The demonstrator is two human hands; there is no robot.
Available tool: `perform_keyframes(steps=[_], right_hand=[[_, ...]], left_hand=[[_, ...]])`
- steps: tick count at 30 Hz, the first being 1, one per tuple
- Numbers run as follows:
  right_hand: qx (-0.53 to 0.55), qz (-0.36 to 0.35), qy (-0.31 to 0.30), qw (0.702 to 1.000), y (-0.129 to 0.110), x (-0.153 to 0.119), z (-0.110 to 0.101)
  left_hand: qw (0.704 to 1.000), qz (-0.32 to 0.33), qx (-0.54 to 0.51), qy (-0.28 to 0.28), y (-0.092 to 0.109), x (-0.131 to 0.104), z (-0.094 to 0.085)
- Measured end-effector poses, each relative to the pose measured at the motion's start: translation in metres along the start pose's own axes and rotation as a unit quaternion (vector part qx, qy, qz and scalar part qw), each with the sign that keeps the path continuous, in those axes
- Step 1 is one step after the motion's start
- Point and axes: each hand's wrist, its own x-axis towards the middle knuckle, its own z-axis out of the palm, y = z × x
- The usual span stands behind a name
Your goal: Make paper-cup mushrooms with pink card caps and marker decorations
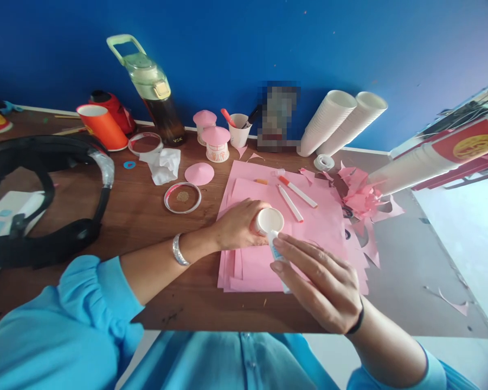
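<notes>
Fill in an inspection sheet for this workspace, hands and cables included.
Surface: brown tabletop, small dark marks near the front edge.
Job's things: white paper cup, small white tube; stacked pink sheets below.
Clutter: pink scraps heaped at the right, crumpled white paper at the left, loose markers on the sheets.
Hands: left hand grips the cup; right hand holds the tube, one end at the cup's rim.
Cables: none clearly made out.
Surroundings: blue wall behind; bottle and tall cup stacks near it.
</notes>
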Motion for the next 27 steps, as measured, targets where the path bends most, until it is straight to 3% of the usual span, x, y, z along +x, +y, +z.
perform_keyframes(steps=[7, 10, 15, 17, 23, 27], right_hand=[[-0.058, -0.032, -0.06, 0.996, -0.003, 0.003, 0.007], [-0.044, -0.028, -0.054, 0.997, -0.003, 0.003, 0.006], [-0.002, 0.052, 0.004, 0.999, 0.005, -0.003, 0.006], [0.005, 0.077, 0.001, 0.997, 0.007, -0.007, 0.007], [0.01, 0.063, -0.015, 0.998, 0.005, -0.009, 0.013], [0.05, 0.133, -0.01, 0.99, 0.004, -0.004, 0.011]], left_hand=[[0.999, 0.001, 0.038, 0.019, -0.001, -0.001, 0.003], [0.999, 0.007, 0.034, 0.025, -0.002, -0.001, 0.004], [0.999, -0.003, 0.034, 0.02, 0.0, -0.001, 0.002], [0.999, -0.006, 0.031, 0.018, 0.0, -0.001, 0.002], [0.999, -0.003, 0.042, 0.022, -0.002, -0.001, 0.002], [0.999, -0.013, 0.034, 0.023, -0.002, -0.001, 0.002]])
